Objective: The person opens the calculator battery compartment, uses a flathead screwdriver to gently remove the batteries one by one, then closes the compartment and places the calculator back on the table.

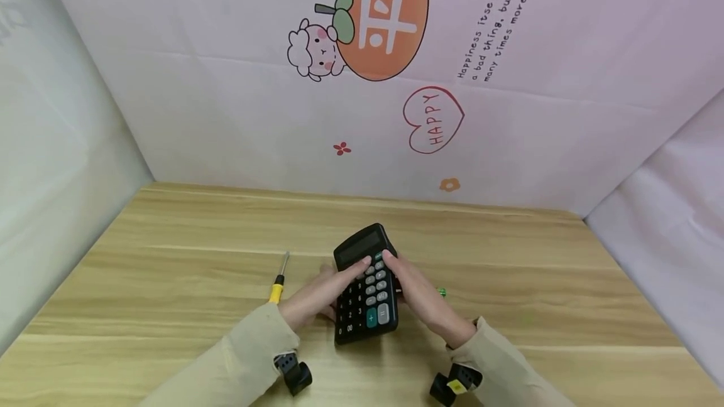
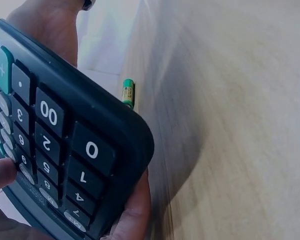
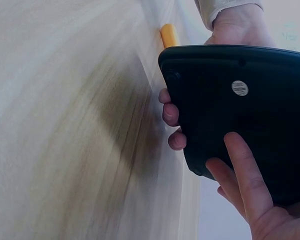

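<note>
A black calculator point(image 1: 366, 322) is held tilted above the wooden table, its keys facing up toward me. My left hand point(image 1: 317, 294) grips its left side, thumb across the upper keys and fingers behind the edge. From the right, my right hand point(image 1: 421, 297) holds the other side with the thumb by the top keys. In the right wrist view, the calculator's dark back point(image 3: 210, 110) bears a small round sticker point(image 3: 240, 88), and two right fingers point(image 3: 247, 175) lie against it. White numbers and a green plus key point(image 2: 4, 69) show in the left wrist view.
A screwdriver point(image 1: 276, 292) with a yellow and black handle lies on the table point(image 1: 170, 269) left of my hands. Beyond my right hand is a green battery point(image 2: 128, 92). A white printed cloth point(image 1: 254, 130) rises behind the table's far edge.
</note>
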`<action>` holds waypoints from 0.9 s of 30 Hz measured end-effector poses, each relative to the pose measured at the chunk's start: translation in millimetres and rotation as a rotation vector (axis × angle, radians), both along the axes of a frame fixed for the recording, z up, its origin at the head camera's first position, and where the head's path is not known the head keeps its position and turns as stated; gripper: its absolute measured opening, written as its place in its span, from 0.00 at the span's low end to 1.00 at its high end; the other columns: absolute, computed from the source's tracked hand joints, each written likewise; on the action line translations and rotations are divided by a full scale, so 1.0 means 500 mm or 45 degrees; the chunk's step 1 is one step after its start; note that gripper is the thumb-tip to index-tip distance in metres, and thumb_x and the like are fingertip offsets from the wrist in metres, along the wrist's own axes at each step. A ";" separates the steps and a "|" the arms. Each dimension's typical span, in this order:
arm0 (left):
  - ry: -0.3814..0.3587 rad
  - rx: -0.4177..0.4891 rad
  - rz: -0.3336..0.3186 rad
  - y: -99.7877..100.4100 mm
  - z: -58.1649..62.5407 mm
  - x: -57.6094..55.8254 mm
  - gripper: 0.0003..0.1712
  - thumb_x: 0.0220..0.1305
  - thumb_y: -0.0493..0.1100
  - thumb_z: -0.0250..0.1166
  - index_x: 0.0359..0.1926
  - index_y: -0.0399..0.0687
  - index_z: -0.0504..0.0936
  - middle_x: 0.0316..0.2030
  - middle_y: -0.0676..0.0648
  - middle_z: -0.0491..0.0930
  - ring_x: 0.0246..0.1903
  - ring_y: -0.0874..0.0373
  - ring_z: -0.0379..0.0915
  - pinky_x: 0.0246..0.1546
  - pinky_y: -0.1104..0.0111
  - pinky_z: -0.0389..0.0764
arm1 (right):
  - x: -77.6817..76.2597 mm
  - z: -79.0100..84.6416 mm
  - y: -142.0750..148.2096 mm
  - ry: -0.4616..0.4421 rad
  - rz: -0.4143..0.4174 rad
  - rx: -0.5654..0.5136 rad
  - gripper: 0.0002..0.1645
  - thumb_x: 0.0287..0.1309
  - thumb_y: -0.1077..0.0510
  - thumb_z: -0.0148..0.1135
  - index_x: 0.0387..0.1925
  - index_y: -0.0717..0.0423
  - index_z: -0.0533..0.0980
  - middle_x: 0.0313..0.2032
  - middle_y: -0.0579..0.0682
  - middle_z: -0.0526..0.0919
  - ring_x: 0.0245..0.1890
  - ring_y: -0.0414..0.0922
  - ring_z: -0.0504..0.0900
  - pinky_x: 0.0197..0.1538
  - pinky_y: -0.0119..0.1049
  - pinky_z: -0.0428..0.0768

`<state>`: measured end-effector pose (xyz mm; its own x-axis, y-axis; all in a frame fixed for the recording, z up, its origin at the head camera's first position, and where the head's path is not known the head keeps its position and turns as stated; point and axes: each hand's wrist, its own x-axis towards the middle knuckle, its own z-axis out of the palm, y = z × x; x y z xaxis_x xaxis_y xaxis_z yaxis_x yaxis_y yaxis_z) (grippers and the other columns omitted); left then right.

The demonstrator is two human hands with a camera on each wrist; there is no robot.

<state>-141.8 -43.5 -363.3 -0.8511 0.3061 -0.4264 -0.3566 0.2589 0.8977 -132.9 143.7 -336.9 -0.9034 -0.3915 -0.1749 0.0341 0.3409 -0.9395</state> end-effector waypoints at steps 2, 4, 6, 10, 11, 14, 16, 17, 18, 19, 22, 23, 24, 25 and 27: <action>0.008 0.007 -0.002 -0.002 0.002 -0.001 0.49 0.58 0.75 0.53 0.59 0.36 0.59 0.50 0.36 0.67 0.36 0.50 0.78 0.32 0.61 0.80 | -0.001 0.002 0.000 -0.001 -0.021 -0.008 0.37 0.73 0.38 0.31 0.68 0.63 0.56 0.56 0.64 0.73 0.52 0.52 0.78 0.51 0.45 0.80; 0.022 0.009 -0.010 -0.004 0.003 -0.003 0.47 0.59 0.74 0.53 0.58 0.37 0.60 0.51 0.36 0.68 0.35 0.51 0.79 0.33 0.61 0.81 | -0.003 0.002 0.001 -0.002 -0.045 -0.018 0.36 0.73 0.40 0.33 0.66 0.64 0.57 0.54 0.65 0.75 0.51 0.51 0.79 0.49 0.44 0.80; 0.039 -0.004 -0.013 -0.007 0.005 -0.005 0.46 0.60 0.72 0.53 0.58 0.36 0.59 0.50 0.36 0.70 0.34 0.52 0.81 0.33 0.60 0.81 | -0.005 0.002 0.001 -0.001 -0.067 -0.042 0.33 0.74 0.42 0.36 0.64 0.65 0.59 0.52 0.65 0.75 0.48 0.51 0.81 0.48 0.43 0.81; 0.074 -0.005 -0.002 -0.011 0.006 -0.008 0.44 0.63 0.68 0.55 0.59 0.34 0.58 0.45 0.36 0.78 0.33 0.52 0.82 0.34 0.59 0.82 | -0.009 -0.001 0.004 0.025 -0.097 -0.072 0.29 0.74 0.47 0.38 0.62 0.66 0.60 0.50 0.66 0.75 0.44 0.48 0.81 0.44 0.41 0.82; 0.082 0.001 0.001 -0.012 0.006 -0.009 0.43 0.64 0.66 0.55 0.59 0.33 0.58 0.44 0.36 0.78 0.33 0.52 0.82 0.34 0.59 0.83 | -0.010 -0.001 0.004 0.031 -0.101 -0.075 0.28 0.74 0.47 0.38 0.62 0.65 0.60 0.50 0.66 0.75 0.43 0.48 0.81 0.44 0.41 0.82; 0.104 0.027 0.007 -0.014 0.004 -0.011 0.40 0.65 0.62 0.56 0.58 0.32 0.58 0.43 0.36 0.80 0.33 0.52 0.83 0.33 0.59 0.83 | -0.012 -0.003 0.007 0.044 -0.107 -0.062 0.27 0.74 0.49 0.39 0.64 0.64 0.59 0.51 0.66 0.75 0.43 0.47 0.81 0.43 0.41 0.82; 0.105 0.029 0.015 -0.016 0.004 -0.010 0.39 0.65 0.60 0.57 0.59 0.31 0.57 0.42 0.36 0.80 0.32 0.52 0.83 0.32 0.59 0.83 | -0.012 -0.004 0.008 0.042 -0.110 -0.058 0.27 0.74 0.49 0.39 0.64 0.64 0.59 0.51 0.66 0.75 0.43 0.48 0.81 0.42 0.41 0.82; 0.103 0.022 0.018 -0.016 0.005 -0.010 0.40 0.66 0.60 0.57 0.59 0.31 0.56 0.42 0.36 0.80 0.32 0.52 0.83 0.32 0.59 0.83 | -0.013 -0.005 0.008 0.039 -0.114 -0.056 0.27 0.74 0.50 0.40 0.64 0.64 0.59 0.51 0.66 0.75 0.43 0.48 0.82 0.42 0.41 0.82; 0.100 0.015 0.024 -0.017 0.005 -0.009 0.40 0.66 0.60 0.57 0.59 0.30 0.56 0.41 0.36 0.80 0.31 0.52 0.83 0.31 0.59 0.83 | -0.013 -0.005 0.008 0.038 -0.118 -0.052 0.27 0.74 0.50 0.40 0.65 0.63 0.59 0.51 0.66 0.75 0.43 0.48 0.82 0.43 0.41 0.82; 0.098 0.001 0.030 -0.018 0.005 -0.008 0.41 0.66 0.60 0.57 0.60 0.29 0.55 0.40 0.36 0.80 0.31 0.52 0.83 0.31 0.59 0.83 | -0.013 -0.005 0.008 0.037 -0.123 -0.051 0.27 0.74 0.50 0.40 0.65 0.63 0.59 0.52 0.66 0.75 0.43 0.48 0.82 0.43 0.41 0.82; 0.093 -0.056 0.046 -0.019 0.007 -0.008 0.43 0.66 0.59 0.56 0.61 0.27 0.52 0.37 0.37 0.81 0.28 0.52 0.82 0.30 0.60 0.83 | -0.013 -0.006 0.008 0.035 -0.146 -0.047 0.28 0.74 0.49 0.42 0.66 0.62 0.59 0.53 0.65 0.75 0.45 0.49 0.81 0.44 0.42 0.82; 0.094 -0.072 0.051 -0.019 0.008 -0.008 0.43 0.67 0.59 0.56 0.61 0.27 0.52 0.36 0.38 0.81 0.27 0.53 0.82 0.29 0.60 0.82 | -0.013 -0.006 0.009 0.037 -0.156 -0.045 0.29 0.73 0.49 0.42 0.67 0.62 0.59 0.53 0.64 0.75 0.45 0.49 0.81 0.44 0.43 0.82; 0.097 -0.079 0.056 -0.019 0.008 -0.008 0.42 0.67 0.58 0.56 0.61 0.27 0.52 0.36 0.38 0.81 0.27 0.53 0.82 0.28 0.61 0.82 | -0.013 -0.007 0.009 0.040 -0.168 -0.041 0.29 0.73 0.49 0.43 0.67 0.61 0.59 0.53 0.64 0.75 0.46 0.49 0.81 0.44 0.43 0.82; 0.103 -0.085 0.060 -0.020 0.008 -0.009 0.41 0.68 0.57 0.56 0.61 0.27 0.52 0.35 0.37 0.81 0.26 0.53 0.82 0.28 0.61 0.82 | -0.013 -0.007 0.009 0.041 -0.180 -0.040 0.29 0.73 0.49 0.44 0.67 0.61 0.59 0.53 0.64 0.76 0.46 0.49 0.81 0.44 0.43 0.82; 0.108 -0.095 0.071 -0.021 0.009 -0.009 0.39 0.68 0.55 0.55 0.61 0.27 0.52 0.36 0.37 0.80 0.26 0.53 0.81 0.27 0.61 0.82 | -0.013 -0.009 0.009 0.044 -0.198 -0.029 0.29 0.73 0.50 0.45 0.68 0.60 0.59 0.53 0.63 0.76 0.46 0.49 0.81 0.44 0.43 0.82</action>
<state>-146.2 -54.0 -358.6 -0.8997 0.2279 -0.3722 -0.2961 0.3078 0.9042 -139.6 148.3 -341.2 -0.9589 -0.2497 -0.1352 0.0523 0.3125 -0.9485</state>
